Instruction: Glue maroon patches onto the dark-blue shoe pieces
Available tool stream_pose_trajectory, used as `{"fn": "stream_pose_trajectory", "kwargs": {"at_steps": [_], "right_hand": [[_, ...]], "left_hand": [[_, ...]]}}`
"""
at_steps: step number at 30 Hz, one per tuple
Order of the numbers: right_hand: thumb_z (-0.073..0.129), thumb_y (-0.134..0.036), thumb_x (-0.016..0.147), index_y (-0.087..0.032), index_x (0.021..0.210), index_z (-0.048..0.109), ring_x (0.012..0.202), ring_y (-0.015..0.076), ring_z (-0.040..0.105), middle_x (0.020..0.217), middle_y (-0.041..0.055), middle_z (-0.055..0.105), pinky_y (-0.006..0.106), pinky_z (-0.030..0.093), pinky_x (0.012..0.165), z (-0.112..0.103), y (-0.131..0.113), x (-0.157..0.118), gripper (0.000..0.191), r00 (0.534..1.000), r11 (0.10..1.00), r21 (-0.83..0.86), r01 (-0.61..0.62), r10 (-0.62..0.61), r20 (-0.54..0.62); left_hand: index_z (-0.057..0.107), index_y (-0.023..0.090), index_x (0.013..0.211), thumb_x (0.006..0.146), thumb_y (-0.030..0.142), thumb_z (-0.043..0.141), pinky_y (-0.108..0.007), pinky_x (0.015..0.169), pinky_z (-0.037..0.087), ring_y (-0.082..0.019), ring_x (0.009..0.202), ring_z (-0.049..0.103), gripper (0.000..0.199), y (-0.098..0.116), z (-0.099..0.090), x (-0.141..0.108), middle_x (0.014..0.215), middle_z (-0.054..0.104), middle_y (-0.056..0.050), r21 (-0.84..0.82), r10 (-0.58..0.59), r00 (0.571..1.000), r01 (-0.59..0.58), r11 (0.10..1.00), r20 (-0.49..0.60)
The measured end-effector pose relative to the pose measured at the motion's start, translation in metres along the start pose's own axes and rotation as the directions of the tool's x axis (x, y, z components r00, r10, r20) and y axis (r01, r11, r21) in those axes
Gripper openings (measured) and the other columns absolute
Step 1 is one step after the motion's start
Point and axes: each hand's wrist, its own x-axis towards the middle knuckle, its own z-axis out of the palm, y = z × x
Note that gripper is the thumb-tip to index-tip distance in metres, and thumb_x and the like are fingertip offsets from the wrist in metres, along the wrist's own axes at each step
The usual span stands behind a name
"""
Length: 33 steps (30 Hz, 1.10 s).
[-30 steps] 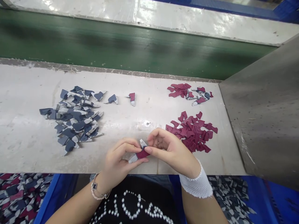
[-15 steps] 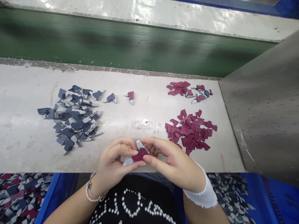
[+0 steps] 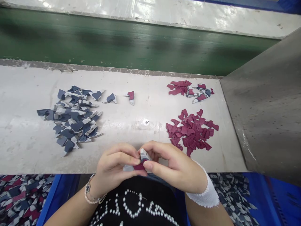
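Note:
Both hands meet at the near edge of the white worktop, closed on one small plastic part (image 3: 139,165) with a maroon face and pale grey ends. My left hand (image 3: 117,163) pinches its left side between thumb and fingers. My right hand (image 3: 166,163) presses a thumb on the maroon face, fingers behind the part. The fingers cover much of it. Left of the hands lies a heap of dark blue-grey and light grey parts (image 3: 76,116). To the right is a pile of loose maroon pieces (image 3: 192,131).
Beyond the hands lie a single maroon-and-grey part (image 3: 131,96) and a blue-grey part (image 3: 111,98). A smaller maroon pile (image 3: 179,87) touches several two-coloured parts (image 3: 201,95). A metal panel (image 3: 265,110) borders the right; blue bins (image 3: 50,196) full of parts sit below.
The held part has tilted in my fingers, so its maroon face shows less and its upper grey end stands more upright. Both hands have shifted slightly.

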Motion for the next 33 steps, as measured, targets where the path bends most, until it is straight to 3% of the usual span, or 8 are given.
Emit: {"fn": "stream_pose_trajectory", "kwargs": {"at_steps": [4,7,10,15,18,21,29,33], "right_hand": [[0.052,-0.025,0.1,-0.019,0.096,0.057,0.071,0.0128,0.053,0.081,-0.0025,0.059,0.027,0.041,0.065,0.002,-0.003,0.001,0.009,1.0,0.993,-0.12,0.011,-0.01,0.004],[0.048,-0.026,0.102,-0.02,0.085,0.051,0.068,0.0114,0.048,0.075,-0.0047,0.051,0.026,0.037,0.063,0.005,-0.002,0.002,0.018,1.0,0.989,-0.145,0.021,-0.023,-0.011],[0.043,-0.028,0.105,-0.02,0.083,0.046,0.067,0.0116,0.048,0.074,-0.005,0.049,0.027,0.036,0.062,0.011,-0.001,0.004,0.023,0.996,0.981,-0.191,-0.026,0.009,-0.09],[0.045,-0.021,0.103,-0.02,0.109,0.051,0.09,0.0174,0.057,0.099,0.0011,0.06,0.033,0.044,0.078,0.021,0.0,0.005,0.009,0.988,0.919,-0.389,-0.06,0.0,-0.153],[0.045,-0.017,0.103,-0.021,0.117,0.052,0.097,0.0197,0.058,0.105,0.003,0.061,0.036,0.046,0.083,0.023,0.0,0.002,0.017,0.99,0.884,-0.464,-0.06,-0.008,-0.142],[0.044,-0.014,0.102,-0.021,0.117,0.053,0.095,0.0209,0.058,0.104,0.0035,0.062,0.037,0.047,0.081,0.023,0.0,0.0,0.019,0.992,0.852,-0.521,-0.054,-0.014,-0.125],[0.045,-0.002,0.097,-0.021,0.13,0.052,0.094,0.0216,0.054,0.098,0.0027,0.061,0.035,0.046,0.079,0.016,-0.01,0.0,0.039,0.998,0.78,-0.624,0.035,-0.058,-0.017],[0.044,-0.006,0.1,-0.02,0.134,0.05,0.097,0.023,0.055,0.104,0.0049,0.062,0.038,0.047,0.082,0.012,-0.01,0.001,0.038,0.998,0.767,-0.64,0.041,-0.061,-0.009]], "left_hand": [[0.067,0.024,0.093,0.073,0.02,0.084,-0.022,0.065,0.063,-0.013,0.073,0.069,0.026,0.002,-0.001,0.0,0.086,0.069,0.001,0.032,0.013,1.0,-0.014,0.999,0.02],[0.068,0.025,0.093,0.071,0.018,0.086,-0.024,0.066,0.063,-0.013,0.073,0.069,0.029,-0.001,0.001,-0.004,0.088,0.068,0.0,0.047,-0.01,1.0,0.01,0.999,-0.005],[0.065,0.024,0.093,0.073,0.016,0.084,-0.025,0.071,0.061,-0.014,0.081,0.067,0.029,-0.004,0.004,-0.006,0.09,0.066,-0.001,0.029,-0.126,0.991,0.127,0.992,-0.038],[0.06,0.024,0.099,0.085,0.019,0.072,-0.026,0.081,0.057,-0.014,0.092,0.064,0.019,-0.005,0.005,-0.005,0.101,0.063,-0.002,0.01,-0.366,0.931,0.366,0.931,-0.002],[0.061,0.025,0.1,0.084,0.021,0.075,-0.027,0.076,0.054,-0.014,0.084,0.063,0.022,-0.003,0.0,-0.005,0.093,0.066,0.0,0.138,-0.407,0.913,0.402,0.905,0.015],[0.061,0.023,0.084,0.081,0.022,0.077,-0.025,0.066,0.049,-0.012,0.071,0.059,0.017,-0.001,-0.002,-0.004,0.076,0.063,0.004,0.21,-0.426,0.905,0.412,0.886,0.02],[0.053,0.02,0.067,0.069,0.011,0.083,-0.023,0.064,0.049,-0.011,0.068,0.057,0.031,-0.002,0.006,-0.004,0.069,0.059,0.005,-0.103,-0.543,0.836,0.534,0.839,-0.083],[0.064,0.02,0.077,0.075,0.018,0.08,-0.026,0.071,0.055,-0.014,0.075,0.064,0.016,0.001,-0.001,0.003,0.077,0.067,0.001,-0.118,-0.576,0.817,0.575,0.81,0.024]]}}
